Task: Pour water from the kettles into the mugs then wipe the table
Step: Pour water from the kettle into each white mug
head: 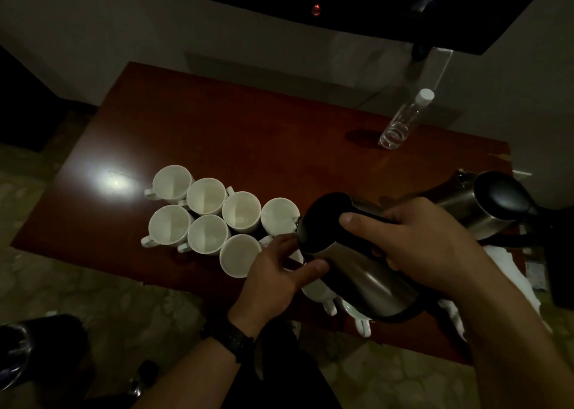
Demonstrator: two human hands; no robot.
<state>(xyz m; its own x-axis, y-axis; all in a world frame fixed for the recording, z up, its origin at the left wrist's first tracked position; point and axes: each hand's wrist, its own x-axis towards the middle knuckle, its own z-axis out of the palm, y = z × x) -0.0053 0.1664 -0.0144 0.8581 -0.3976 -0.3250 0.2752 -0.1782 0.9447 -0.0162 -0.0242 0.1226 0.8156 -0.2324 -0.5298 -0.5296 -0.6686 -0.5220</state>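
The right hand [425, 240] gripped the probably heavy kettle [366, 279] by its handle, while the left hand [278, 273] cupped its slippery steel side.

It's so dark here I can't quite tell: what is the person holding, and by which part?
A steel kettle: the right hand grips its black handle, and the left hand cups the body near the spout.

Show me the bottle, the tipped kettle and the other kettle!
bottle [405, 119], head view, on its clear side.
tipped kettle [366, 281], head view, on its shiny steel body.
other kettle [503, 194], head view, on its black lid.
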